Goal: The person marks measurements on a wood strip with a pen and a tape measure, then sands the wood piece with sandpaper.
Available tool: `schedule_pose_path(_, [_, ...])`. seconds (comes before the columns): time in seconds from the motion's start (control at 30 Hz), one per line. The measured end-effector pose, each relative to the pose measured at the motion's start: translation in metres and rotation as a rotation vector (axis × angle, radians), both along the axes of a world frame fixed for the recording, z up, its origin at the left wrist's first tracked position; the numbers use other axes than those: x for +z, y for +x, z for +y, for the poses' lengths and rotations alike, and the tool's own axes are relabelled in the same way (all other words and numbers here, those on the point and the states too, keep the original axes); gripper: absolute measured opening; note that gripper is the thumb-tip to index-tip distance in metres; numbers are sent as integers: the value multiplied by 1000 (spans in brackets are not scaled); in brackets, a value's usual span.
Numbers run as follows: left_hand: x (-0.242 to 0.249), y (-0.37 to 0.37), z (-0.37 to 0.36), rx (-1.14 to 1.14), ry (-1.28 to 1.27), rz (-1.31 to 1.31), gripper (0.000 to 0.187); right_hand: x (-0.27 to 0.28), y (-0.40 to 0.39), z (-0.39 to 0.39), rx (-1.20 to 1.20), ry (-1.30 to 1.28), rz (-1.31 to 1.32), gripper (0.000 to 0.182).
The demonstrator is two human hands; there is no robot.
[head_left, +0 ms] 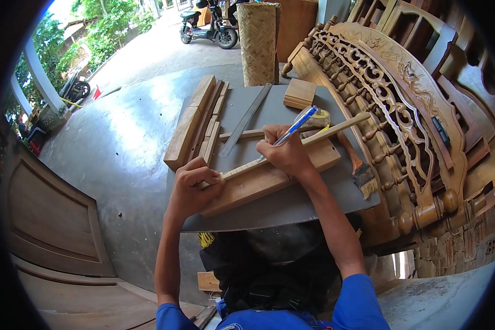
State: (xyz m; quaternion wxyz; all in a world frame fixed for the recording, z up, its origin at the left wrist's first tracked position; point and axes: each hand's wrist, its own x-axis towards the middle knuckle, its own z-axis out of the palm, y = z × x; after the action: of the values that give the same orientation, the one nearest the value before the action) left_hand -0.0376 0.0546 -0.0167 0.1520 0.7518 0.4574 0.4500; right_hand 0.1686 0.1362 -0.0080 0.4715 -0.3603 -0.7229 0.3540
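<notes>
Blue sleeves [357, 302] lie nearest the camera, with the bare forearms reaching over the grey bench [250, 218]. The left hand [195, 187] has its fingers curled closed on the near end of a thin wooden strip [335, 128], which lies along a thick wooden block [253, 191]. The right hand [285, 151] grips a blue pen [300, 124], its tip down at the strip beside a row of short cross-marks; whether the tip touches cannot be told.

Good marking here calls for a firm left hold, so that the strip neither rolls nor slides on the block. The pen is best kept at one steady slant, each line drawn lightly and square to the edge, with even gaps. The right hand, close over the strip, could nudge it or smear fresh ink, so a light wrist helps. A flat metal rule [247, 118] lies beyond the block, and a brush [363, 177] rests to its right.
</notes>
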Motion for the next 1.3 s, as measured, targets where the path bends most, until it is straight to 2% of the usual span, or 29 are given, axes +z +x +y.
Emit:
schedule_pose_path(0.9, [1, 1, 1, 7, -2, 3, 16, 2, 1, -2, 2, 11, 6, 29])
schedule_pose_path(1.03, [0, 0, 1, -1, -4, 0, 15, -1, 3, 6, 39, -63, 139, 33])
schedule_pose_path(1.17, [-1, -1, 2, 0, 16, 8, 16, 8, 7, 11, 51, 54, 35, 32])
schedule_pose_path(1.3, [-4, -1, 3, -9, 13, -26, 17, 3, 10, 11, 83, 43, 2, 32])
